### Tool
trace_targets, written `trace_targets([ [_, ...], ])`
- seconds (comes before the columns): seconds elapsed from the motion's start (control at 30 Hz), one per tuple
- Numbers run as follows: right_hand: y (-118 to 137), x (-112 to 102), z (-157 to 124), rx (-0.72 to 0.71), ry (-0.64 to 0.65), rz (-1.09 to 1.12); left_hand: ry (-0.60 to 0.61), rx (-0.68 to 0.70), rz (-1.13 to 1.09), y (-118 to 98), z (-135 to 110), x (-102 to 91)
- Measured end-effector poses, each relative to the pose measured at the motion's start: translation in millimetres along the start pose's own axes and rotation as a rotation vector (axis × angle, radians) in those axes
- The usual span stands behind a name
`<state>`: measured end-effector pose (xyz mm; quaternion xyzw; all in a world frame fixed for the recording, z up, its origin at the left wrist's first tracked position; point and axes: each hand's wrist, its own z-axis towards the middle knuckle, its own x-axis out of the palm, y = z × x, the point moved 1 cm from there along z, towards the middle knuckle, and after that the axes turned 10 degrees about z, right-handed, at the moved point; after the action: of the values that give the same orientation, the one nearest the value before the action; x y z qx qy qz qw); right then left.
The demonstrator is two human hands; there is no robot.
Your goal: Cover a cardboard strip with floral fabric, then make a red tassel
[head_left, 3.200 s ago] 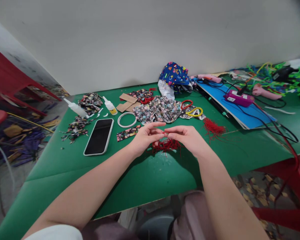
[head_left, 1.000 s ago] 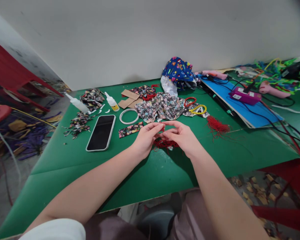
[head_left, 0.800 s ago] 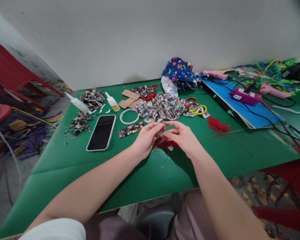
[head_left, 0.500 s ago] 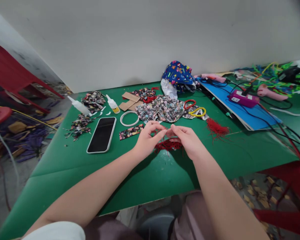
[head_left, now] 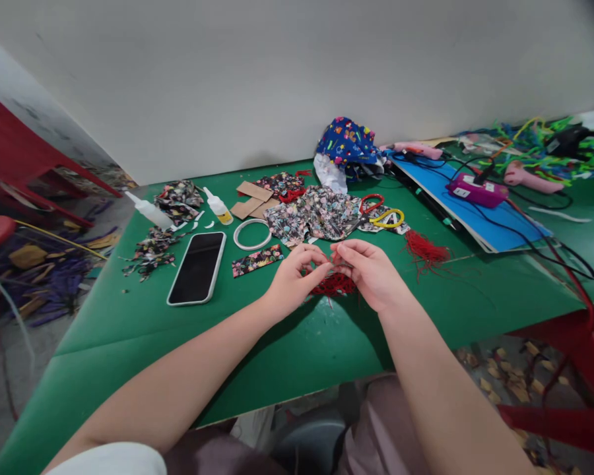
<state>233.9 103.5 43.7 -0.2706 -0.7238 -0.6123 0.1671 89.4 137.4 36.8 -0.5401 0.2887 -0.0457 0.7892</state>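
Observation:
A tangle of red cord [head_left: 335, 284] lies on the green table [head_left: 287, 343] between my two hands. My left hand [head_left: 297, 277] has its fingers curled and pinched on strands of that cord. My right hand [head_left: 369, 270] faces it, fingers bent and pinched on the same cord, fingertips almost touching those of the left. A second red tassel [head_left: 423, 249] lies loose on the table to the right of my right hand.
A black phone [head_left: 197, 267], a white ring [head_left: 251, 234], floral fabric pieces [head_left: 317, 214], cardboard bits [head_left: 250, 200], two glue bottles [head_left: 216, 206], scissors with red and yellow handles [head_left: 381, 212]. Blue board [head_left: 480, 218] with a purple device and cables at right; pink glue guns [head_left: 525, 177] behind.
My hands have closed in on each other over the red cord and curled tighter, after being slightly apart half a second ago. The view has shifted a little.

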Motion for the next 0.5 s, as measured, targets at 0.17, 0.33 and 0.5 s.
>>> trace_targets([
  [0.17, 3.8, -0.6, -0.4, -0.088, -0.064, -0.043, -0.009, -0.146, -0.202, 0.9, 2.0, 2.3],
  [0.33, 12.9, -4.5, -2.1, -0.267, -0.075, -0.035, -0.068, -0.335, -0.399, 0.8, 3.5, -0.2],
  [0.5, 16.3, -6.5, -4.6, -0.27, -0.034, -0.077, -0.1, -0.413, -0.512, 0.4, 3.5, -2.8],
])
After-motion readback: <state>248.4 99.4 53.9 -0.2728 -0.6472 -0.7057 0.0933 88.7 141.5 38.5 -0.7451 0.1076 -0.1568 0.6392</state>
